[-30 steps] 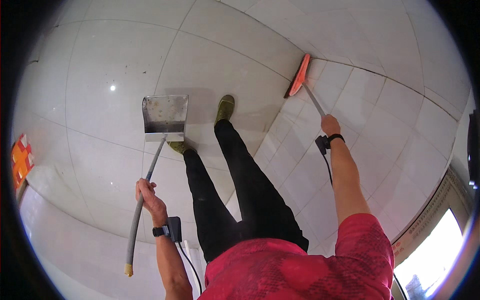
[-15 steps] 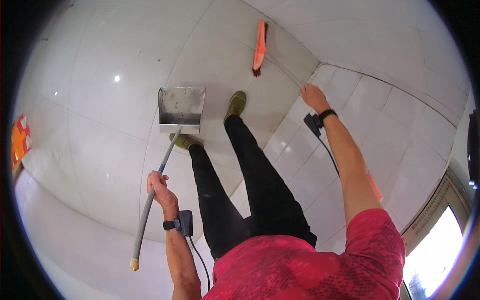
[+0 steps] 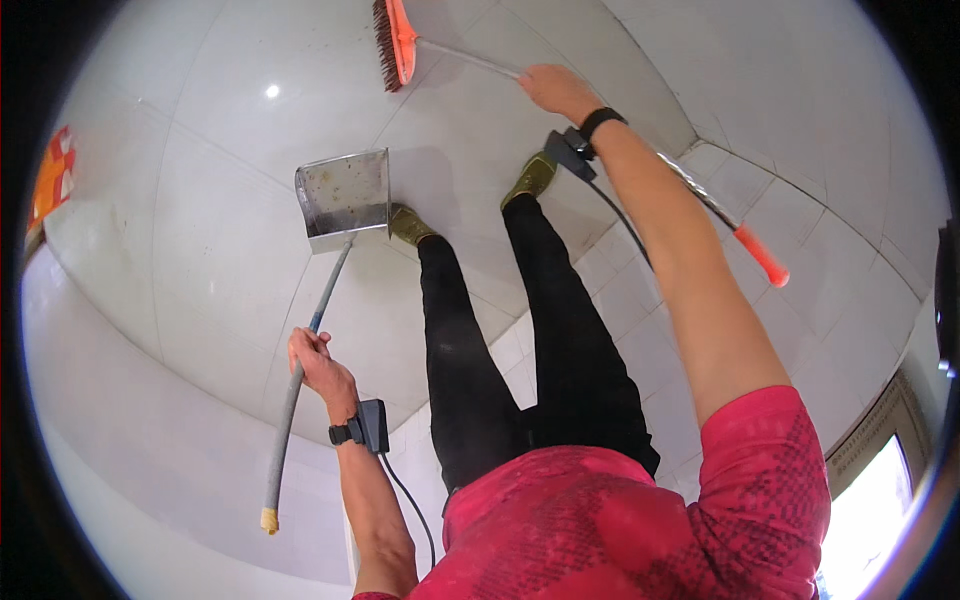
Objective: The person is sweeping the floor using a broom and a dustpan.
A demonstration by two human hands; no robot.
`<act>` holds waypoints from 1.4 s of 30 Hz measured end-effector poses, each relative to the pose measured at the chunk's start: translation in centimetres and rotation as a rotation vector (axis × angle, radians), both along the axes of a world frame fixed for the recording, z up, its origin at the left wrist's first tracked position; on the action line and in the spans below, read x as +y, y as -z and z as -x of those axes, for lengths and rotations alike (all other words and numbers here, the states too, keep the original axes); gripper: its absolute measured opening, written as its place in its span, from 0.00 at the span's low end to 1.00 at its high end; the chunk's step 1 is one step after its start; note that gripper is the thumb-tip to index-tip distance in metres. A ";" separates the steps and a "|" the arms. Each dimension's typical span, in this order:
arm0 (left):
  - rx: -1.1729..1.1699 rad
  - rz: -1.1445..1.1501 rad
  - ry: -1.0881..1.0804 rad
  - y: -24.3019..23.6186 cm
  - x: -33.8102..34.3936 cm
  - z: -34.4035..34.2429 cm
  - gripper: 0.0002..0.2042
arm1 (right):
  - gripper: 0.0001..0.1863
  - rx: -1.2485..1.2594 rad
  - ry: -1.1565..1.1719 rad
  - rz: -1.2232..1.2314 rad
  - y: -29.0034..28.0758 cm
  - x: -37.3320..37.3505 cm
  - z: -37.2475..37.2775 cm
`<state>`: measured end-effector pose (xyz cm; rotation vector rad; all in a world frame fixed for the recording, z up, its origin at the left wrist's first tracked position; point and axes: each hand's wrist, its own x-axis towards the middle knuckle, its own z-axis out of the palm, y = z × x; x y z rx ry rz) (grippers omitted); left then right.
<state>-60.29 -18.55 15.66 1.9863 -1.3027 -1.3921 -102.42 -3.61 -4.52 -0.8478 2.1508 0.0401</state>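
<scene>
My left hand (image 3: 320, 360) is wrapped round the grey pole of a long-handled metal dustpan (image 3: 346, 190). The pan's open tray is by my left foot, with dark specks on its inner face. In my right hand (image 3: 560, 92), stretched out ahead, is the thin metal stick of a broom. The broom's orange head (image 3: 401, 45) with dark brown bristles is at the far side, beyond the dustpan and apart from it. Its orange grip (image 3: 762, 256) sticks out to the right behind my forearm.
Pale tiles make up the floor (image 3: 220, 230). A white tiled wall (image 3: 800, 220) rises at the right. At the far left sits an orange, red and white object (image 3: 52, 180). A bright window or door opening (image 3: 870, 510) is at the lower right. My feet stand just right of the dustpan.
My right hand has swung forward and left, carrying the broom head away from the wall toward the far middle. The dustpan has shifted slightly left and tilted in view, still in my left hand.
</scene>
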 end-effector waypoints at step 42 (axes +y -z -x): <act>0.003 0.042 -0.026 0.6 -0.1 -3.3 0.13 | 0.17 -0.028 0.137 0.018 0.0 10.9 -8.5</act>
